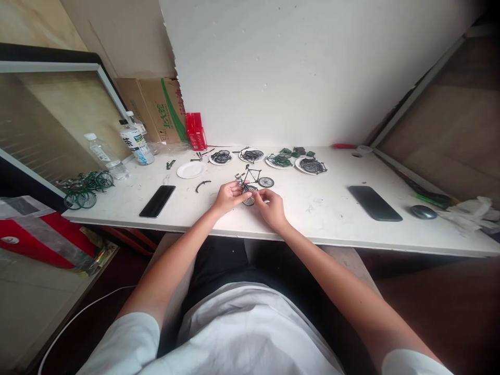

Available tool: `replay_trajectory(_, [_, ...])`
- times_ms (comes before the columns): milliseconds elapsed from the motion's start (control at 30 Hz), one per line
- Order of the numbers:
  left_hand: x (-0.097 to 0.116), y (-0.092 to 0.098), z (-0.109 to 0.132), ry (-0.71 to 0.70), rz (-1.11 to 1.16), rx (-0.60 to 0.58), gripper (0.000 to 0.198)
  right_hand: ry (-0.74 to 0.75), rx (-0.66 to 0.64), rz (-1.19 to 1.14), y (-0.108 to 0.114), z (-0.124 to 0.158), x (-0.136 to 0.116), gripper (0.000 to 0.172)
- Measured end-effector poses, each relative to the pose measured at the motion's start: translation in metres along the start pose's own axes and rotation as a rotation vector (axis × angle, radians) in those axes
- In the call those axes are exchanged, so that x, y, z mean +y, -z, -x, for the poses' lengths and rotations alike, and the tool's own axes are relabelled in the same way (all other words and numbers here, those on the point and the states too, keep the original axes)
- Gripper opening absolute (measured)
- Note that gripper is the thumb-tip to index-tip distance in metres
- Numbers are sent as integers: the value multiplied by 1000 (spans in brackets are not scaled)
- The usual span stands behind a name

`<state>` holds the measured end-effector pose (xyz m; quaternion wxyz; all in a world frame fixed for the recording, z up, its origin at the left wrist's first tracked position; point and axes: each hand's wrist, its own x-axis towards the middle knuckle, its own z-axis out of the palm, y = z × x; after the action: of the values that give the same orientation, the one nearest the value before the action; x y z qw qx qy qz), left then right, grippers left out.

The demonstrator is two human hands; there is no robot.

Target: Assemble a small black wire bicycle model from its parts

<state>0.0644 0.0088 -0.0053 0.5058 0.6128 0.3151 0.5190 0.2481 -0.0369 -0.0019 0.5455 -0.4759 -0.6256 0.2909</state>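
Note:
A small dark model bicycle (pixel 266 182) is held just above the white table, its frame and one spoked wheel pointing away to the right. My left hand (pixel 229 197) pinches it near the closer wheel, thumb laid toward the spokes. From the other side, my right hand (pixel 271 207) has its fingertips closed at the same wheel's right edge. The fingers partly cover that wheel. On the table left of my hands lies a curved black part (pixel 202 184). Behind it is a white plate (pixel 191 170) with nothing visible on it.
Plates of dark parts (pixel 221 157) and green parts (pixel 279 161) line the back. Finished-looking model bicycles (pixel 89 188) stand at the left edge. A phone (pixel 157 201), bottles (pixel 136 143), a red box (pixel 196 131), a dark slab (pixel 375 203) and a mouse (pixel 424 212) also rest there.

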Motion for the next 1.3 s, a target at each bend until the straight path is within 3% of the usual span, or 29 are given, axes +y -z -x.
replay_trajectory(167, [1, 1, 1, 55, 35, -90, 75, -9, 19, 15, 0, -1, 2, 46])
replay_trajectory(733, [-2, 0, 1, 55, 14, -42, 78, -32, 16, -12, 0, 0, 0, 45])
replay_trajectory(867, [-6, 3, -3, 44, 3, 74, 80, 30, 80, 8, 8, -1, -5, 45])
replay_trajectory(1000, [-10, 7, -7, 23, 2, 244, 79, 240, 49, 277, 30, -14, -5, 38])
replay_trajectory(1167, [-13, 9, -10, -38, -14, 309, 75, 324, 30, 526, 56, -33, 13, 29])
replay_trajectory(1300, [-14, 7, -9, -63, -58, 347, 72, 354, -56, 519, 55, -37, 28, 25])
